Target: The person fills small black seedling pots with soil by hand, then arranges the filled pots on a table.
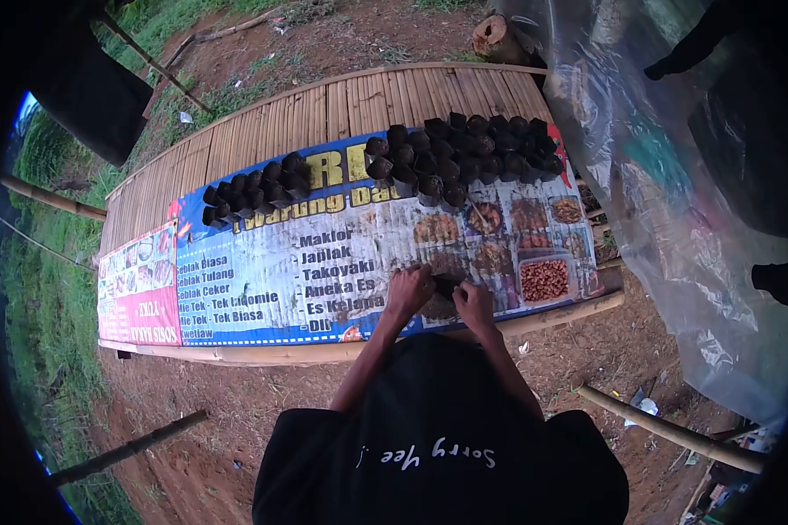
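Observation:
My left hand [413, 284] and my right hand [474, 302] are close together over the near edge of the banner. Between them is a small black plastic planting bag [447, 285], pinched from both sides by curled fingers. Beneath the hands lies a dark brown patch that looks like soil [438, 308]. To the right of my right hand, a clear square tub [573, 278] holds reddish-brown seeds [545, 281]. Farther back, a large cluster of dark filled planting bags [464, 157] stands upright, and a smaller group [256, 189] is to its left.
A printed banner [263, 289] covers much of the bamboo-slat table [280, 122]. Clear plastic sheeting [665, 227] hangs along the right side. Bamboo poles [674, 429] jut in at the lower right and at the left. Bare reddish ground [184, 385] surrounds the table.

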{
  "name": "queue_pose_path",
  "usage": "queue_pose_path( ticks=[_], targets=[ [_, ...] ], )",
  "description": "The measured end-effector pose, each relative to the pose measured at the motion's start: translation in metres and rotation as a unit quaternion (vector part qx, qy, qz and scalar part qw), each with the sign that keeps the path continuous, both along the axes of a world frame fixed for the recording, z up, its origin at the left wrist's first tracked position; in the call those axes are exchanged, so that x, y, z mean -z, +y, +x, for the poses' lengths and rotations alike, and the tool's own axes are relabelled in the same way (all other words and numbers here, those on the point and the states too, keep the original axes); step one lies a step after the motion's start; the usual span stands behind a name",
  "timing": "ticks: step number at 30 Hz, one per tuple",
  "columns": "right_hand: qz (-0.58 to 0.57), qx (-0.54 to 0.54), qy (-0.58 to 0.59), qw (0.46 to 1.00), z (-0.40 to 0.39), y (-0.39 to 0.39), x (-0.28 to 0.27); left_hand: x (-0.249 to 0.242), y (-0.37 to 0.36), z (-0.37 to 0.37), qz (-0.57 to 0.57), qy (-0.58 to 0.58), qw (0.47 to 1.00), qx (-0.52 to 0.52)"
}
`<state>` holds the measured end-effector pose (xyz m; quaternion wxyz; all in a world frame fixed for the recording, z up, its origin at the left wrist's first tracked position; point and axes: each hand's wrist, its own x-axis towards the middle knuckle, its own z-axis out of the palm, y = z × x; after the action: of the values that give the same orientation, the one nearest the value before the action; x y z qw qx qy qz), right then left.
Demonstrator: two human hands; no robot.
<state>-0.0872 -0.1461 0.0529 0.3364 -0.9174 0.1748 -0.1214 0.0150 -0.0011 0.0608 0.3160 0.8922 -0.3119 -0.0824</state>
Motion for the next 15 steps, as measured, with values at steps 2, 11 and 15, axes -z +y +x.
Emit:
queue_pose_path(
  ticks=[2, 11, 15],
  targets=[
    [0.029, -0.002, 0.025, 0.999, 0.002, -0.005, 0.010, -0.002, -0.002, -0.003, -0.010, -0.012, 1.000, 0.002],
    [0.026, -0.021, -0.006, 0.999, 0.001, -0.001, 0.006, -0.004, 0.000, -0.003, -0.011, 0.002, 1.000, -0.001],
    [0.081, 0.018, -0.017, 0.996, -0.001, 0.004, 0.011, -0.003, 0.000, -0.002, 0.011, 0.002, 1.000, 0.002]
  ],
)
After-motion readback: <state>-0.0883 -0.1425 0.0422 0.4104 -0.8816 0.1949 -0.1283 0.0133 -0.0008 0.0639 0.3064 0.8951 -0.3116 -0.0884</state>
